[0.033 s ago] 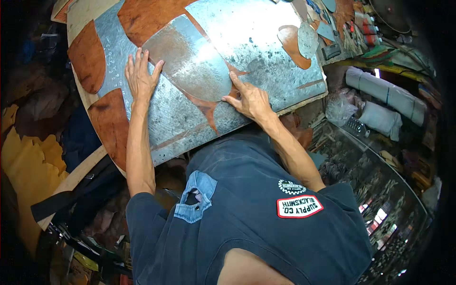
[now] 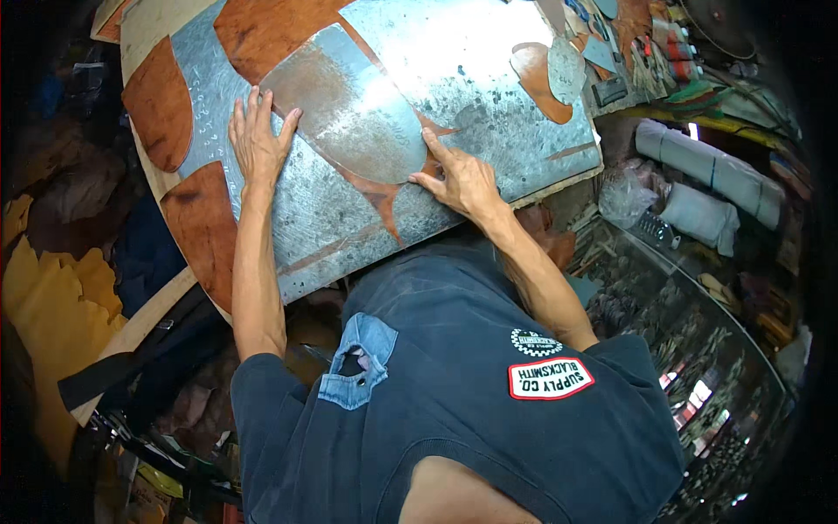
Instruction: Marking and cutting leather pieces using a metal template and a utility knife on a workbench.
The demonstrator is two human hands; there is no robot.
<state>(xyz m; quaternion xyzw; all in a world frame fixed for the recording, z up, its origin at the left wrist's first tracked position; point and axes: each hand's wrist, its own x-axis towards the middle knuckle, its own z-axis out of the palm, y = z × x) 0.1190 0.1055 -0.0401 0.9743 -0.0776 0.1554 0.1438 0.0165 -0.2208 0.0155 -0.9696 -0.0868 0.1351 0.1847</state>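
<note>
A rounded, mottled grey-brown sheet template (image 2: pixel 349 113) lies flat over brown leather on the metal-topped bench. My left hand (image 2: pixel 259 144) rests flat at the template's left edge, fingers spread and thumb out, holding nothing. At its lower right end is my right hand (image 2: pixel 463 179), with forefinger and thumb stretched apart against the rim and the other fingers curled. Narrow leather scrap (image 2: pixel 381 205) shows from beneath the template, below that end. More brown leather (image 2: pixel 271 35) lies beyond its far left side.
Curved leather pieces (image 2: pixel 159 105) lie along the bench's left side, another leather piece (image 2: pixel 202 231) below them. A small grey oval template (image 2: pixel 566 74) sits on leather at the right. Tools and bottles (image 2: pixel 683 52) crowd the far right corner. Wrapped rolls (image 2: pixel 711 170) stand beyond the bench.
</note>
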